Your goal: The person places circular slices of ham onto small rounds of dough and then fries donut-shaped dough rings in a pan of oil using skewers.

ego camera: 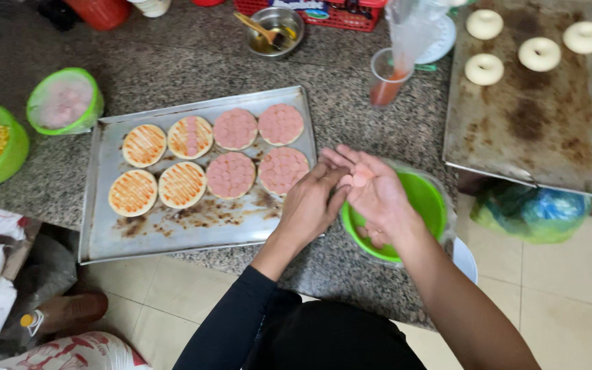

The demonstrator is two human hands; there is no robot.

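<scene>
Better to peel one pink sausage slice (362,177) from open right hand (377,195) with pinching left hand (312,202) fingertips, above green bowl (427,200) at counter's front edge, beside tray (104,205).

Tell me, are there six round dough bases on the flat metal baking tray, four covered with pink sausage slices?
Not quite: the head view shows eight round dough bases on the flat metal baking tray, and four are covered with pink sausage slices.
</scene>
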